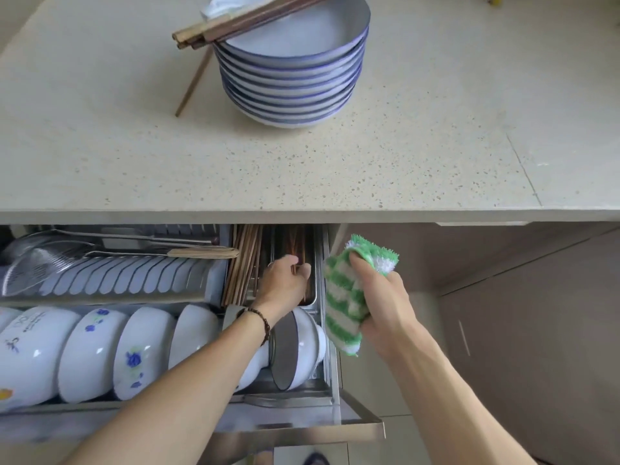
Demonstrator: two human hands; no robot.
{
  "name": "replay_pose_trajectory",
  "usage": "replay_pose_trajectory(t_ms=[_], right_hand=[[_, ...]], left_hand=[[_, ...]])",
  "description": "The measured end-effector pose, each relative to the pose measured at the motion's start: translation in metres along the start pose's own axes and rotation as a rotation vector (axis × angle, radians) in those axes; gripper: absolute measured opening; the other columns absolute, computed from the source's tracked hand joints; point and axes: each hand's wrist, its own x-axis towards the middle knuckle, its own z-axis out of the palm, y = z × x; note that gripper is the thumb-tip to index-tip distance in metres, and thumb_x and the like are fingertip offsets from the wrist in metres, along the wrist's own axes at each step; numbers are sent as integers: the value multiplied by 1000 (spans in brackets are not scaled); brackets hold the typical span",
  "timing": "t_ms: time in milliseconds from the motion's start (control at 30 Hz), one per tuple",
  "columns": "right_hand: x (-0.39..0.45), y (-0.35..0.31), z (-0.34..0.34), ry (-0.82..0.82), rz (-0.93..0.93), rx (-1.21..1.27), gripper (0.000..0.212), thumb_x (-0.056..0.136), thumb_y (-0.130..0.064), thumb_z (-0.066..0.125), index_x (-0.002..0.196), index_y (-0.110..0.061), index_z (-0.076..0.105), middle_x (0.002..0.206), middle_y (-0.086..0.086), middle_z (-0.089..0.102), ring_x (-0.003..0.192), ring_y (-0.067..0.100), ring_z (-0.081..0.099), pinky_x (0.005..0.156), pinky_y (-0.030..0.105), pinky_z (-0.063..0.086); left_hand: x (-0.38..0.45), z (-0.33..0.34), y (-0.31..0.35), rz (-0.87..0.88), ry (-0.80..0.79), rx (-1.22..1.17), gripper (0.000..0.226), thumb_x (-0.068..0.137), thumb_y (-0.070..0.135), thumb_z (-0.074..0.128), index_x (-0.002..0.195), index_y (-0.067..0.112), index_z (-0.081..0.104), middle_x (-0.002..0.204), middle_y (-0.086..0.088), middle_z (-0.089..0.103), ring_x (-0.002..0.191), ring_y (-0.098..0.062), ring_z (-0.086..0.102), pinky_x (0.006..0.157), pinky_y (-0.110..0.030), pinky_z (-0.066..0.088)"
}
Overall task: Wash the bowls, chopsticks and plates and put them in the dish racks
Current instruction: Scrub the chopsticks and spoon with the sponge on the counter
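L hand [285,280] pinches chopsticks [297,263] over the rack [214,290] tray, R hand [379,297] grips cloth [345,297]; if dropped w/o aligning, sticks could miss tray & fall btwn bowls [144,350].

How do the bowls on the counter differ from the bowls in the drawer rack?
The stacked bowls sit upright, nested one in another on the counter; the racked bowls stand on edge, side by side in the drawer rack. The stacked ones have blue rim lines; several racked ones carry blue flower prints. Chopsticks lie across the stack; none lie on the racked bowls. Both sets are white.
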Motion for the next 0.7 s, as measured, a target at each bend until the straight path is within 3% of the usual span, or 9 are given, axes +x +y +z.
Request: replay_pose_trajectory(t_ms=[100,200,267,333,433,467,533,633,700], right_hand=[[-17,-9,4,-94,-44,-24,48,83,-42,70,106,0,70,98,29,71,84,34,66,85,50,54],[-39,-25,10,-166,-109,-40,39,92,-36,67,97,3,71,69,20,64,69,33,62,74,49,52],[-54,-37,16,-196,-149,-30,36,95,-29,66,100,7,65,64,13,59,59,29,58,64,42,49],[-70,-51,23,-244,-144,48,47,87,-26,75,122,-1,55,89,18,69,79,30,70,74,44,56],[-88,-77,27,-327,-69,216,103,60,-29,94,146,-43,39,146,9,53,125,32,60,101,56,50],[-94,-87,26,-366,-59,254,100,59,-30,93,143,-47,43,147,7,52,126,34,59,103,58,48],[-109,-112,23,-398,-90,217,64,74,-29,76,135,-33,56,129,15,66,114,38,66,100,60,50],[-123,-143,20,-286,-272,-33,19,96,-14,63,113,-8,65,101,23,72,84,36,71,76,51,59],[-131,-162,22,-213,-409,-176,14,96,-19,65,98,-5,66,92,21,73,82,37,71,79,55,58]], left_hand=[[-42,-20,19,217,75,-247,26,103,30,52,121,18,66,118,4,62,107,-9,60,92,-25,46],[-84,-50,44,398,-58,-294,24,87,36,60,110,33,67,113,15,62,110,2,58,95,-22,47],[-100,-68,61,439,-126,-239,18,84,34,66,102,35,67,101,16,69,100,0,64,90,-25,51],[-109,-85,77,418,-85,-239,6,89,28,70,93,33,67,87,16,72,84,-1,67,78,-26,54],[-121,-114,100,365,-1,-240,9,97,22,63,92,28,68,86,10,73,82,-10,70,74,-31,58],[-125,-123,107,371,12,-248,9,97,19,63,93,25,68,88,7,74,85,-12,71,75,-31,58],[-131,-143,124,398,19,-250,8,94,12,64,91,18,69,87,2,73,87,-17,69,75,-29,55],[-138,-170,148,418,-7,-280,4,92,17,67,91,16,71,88,1,74,88,-20,71,80,-36,55],[-137,-186,160,422,-5,-314,8,93,24,68,92,19,74,90,0,76,89,-22,72,83,-42,56]])
